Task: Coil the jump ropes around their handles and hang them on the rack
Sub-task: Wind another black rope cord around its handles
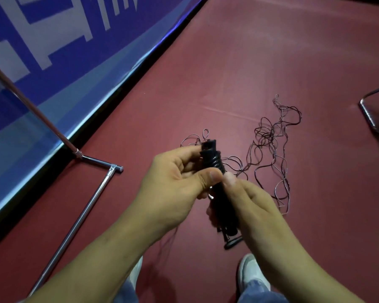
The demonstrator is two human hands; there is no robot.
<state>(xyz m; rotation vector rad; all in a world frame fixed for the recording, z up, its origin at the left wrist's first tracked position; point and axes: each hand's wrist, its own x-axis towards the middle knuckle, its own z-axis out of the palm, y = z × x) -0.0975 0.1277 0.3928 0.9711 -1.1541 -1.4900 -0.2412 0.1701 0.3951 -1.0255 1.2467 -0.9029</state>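
Jump rope (269, 136) cord lies mostly loose, a thin tangled heap on the red floor (271, 51) just beyond the hands, with one strand running back to them. Along the left edge of the floor stands a blue banner (53, 51) with pale lettering. In front of it rests a shiny metal frame (74, 226) with a slanted pole, most likely the foot of the rack, so the hanging place is near. A second bent metal tube (369, 114) shows at the far right. The two hands meet in the middle, thumbs touching. The left hand (175, 178) curls round the upper part of the black handles (224, 206), and the right hand (249, 202) wraps the lower part. The handles seem to be held side by side as one bundle, tilted away from the body, probably so the cord can be wound around both at once. A few thick turns (216, 160) sit near the top, just above the left thumb, which looks placed to pin them from slipping. Most of the winding is not yet done.
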